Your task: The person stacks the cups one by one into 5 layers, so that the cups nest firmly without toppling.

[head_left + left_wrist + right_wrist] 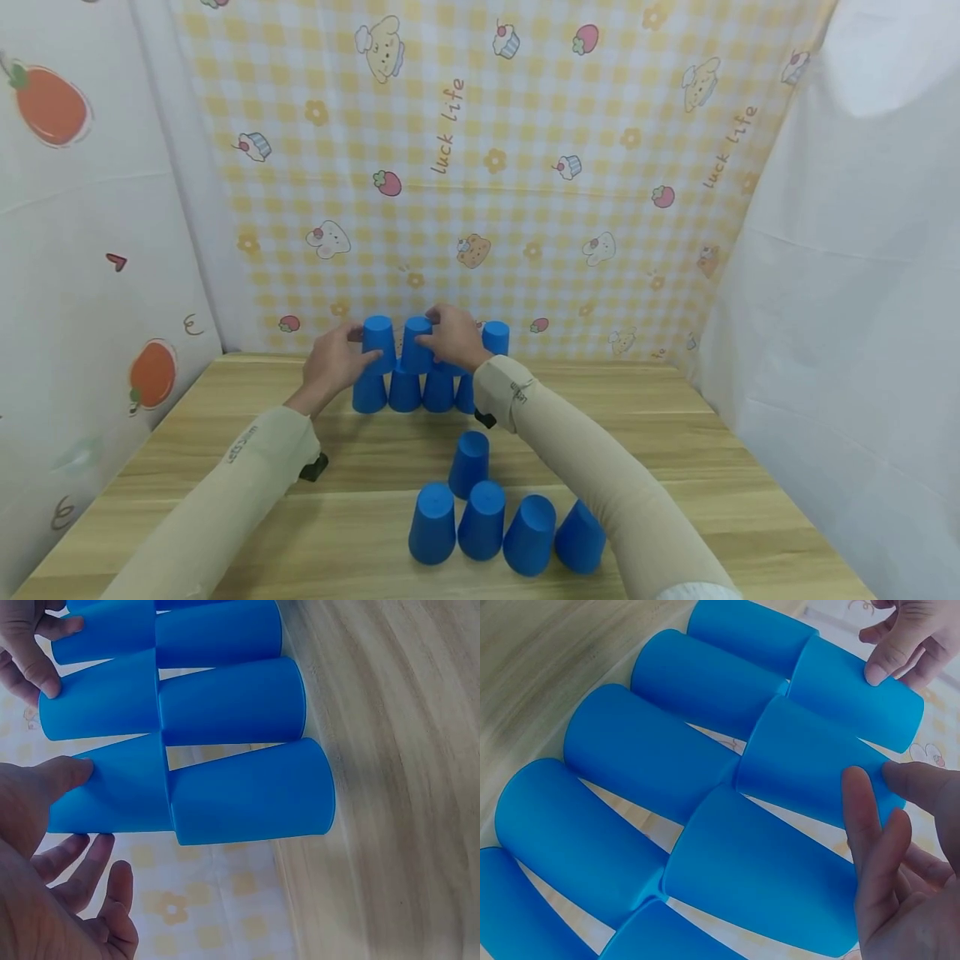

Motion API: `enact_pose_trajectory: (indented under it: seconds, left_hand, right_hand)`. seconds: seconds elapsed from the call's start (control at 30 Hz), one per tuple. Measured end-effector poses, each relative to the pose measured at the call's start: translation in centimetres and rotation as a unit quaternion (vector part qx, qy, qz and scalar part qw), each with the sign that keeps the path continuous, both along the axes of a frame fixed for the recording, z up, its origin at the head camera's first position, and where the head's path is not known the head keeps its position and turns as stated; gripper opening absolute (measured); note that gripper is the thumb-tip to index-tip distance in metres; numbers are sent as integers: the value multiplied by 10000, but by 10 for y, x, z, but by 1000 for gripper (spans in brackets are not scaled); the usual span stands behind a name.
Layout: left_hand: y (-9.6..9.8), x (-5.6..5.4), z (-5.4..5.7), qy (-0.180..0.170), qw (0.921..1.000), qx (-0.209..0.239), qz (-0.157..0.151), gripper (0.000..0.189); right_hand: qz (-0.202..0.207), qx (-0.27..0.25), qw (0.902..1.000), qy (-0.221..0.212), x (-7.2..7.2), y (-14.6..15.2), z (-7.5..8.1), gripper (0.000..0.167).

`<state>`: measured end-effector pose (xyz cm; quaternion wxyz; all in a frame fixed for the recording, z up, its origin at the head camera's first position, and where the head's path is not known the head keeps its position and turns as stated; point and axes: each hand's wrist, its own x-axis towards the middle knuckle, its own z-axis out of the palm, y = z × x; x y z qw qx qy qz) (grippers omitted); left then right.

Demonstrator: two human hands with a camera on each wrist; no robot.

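Note:
Blue cups stand upside down in two tiers at the back of the table. My left hand (330, 364) grips the leftmost upper cup (378, 348), its thumb on the near side and fingers behind. Beside it, my right hand (459, 337) pinches the second upper cup (416, 348) near its closed end. In the right wrist view these two upper cups sit side by side on the lower row, where a lower cup (686, 679) shows under them. Another upper cup (496, 335) stands farther right, and the right hand and sleeve partly hide the cups between.
Nearer me, several more blue cups stand upside down, one (470, 464) behind a front row (529, 537); my right sleeve covers part of the rightmost cup (580, 540). The wooden table (360, 517) ends at a checkered cloth (525, 208), with white cloth walls on both sides.

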<state>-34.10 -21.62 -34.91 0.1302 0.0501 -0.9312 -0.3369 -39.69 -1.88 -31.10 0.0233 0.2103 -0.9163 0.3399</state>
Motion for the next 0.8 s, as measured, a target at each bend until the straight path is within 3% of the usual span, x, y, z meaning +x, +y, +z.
enact_pose_trajectory:
  seconds: [0.4,0.63,0.8]
  left_hand:
    - [-5,11,-13,-38,9997,181,128,71]
    - [0,28,-17,190,9993,181,261,80]
    - [13,42,-12,109,9988,481,42,86]
  right_hand:
    - [177,-127,9997,111,6,11,4,52]
    - [157,-230,9991,326,16,31,7,49]
    - [198,-132,9986,464,23,41,8,47]
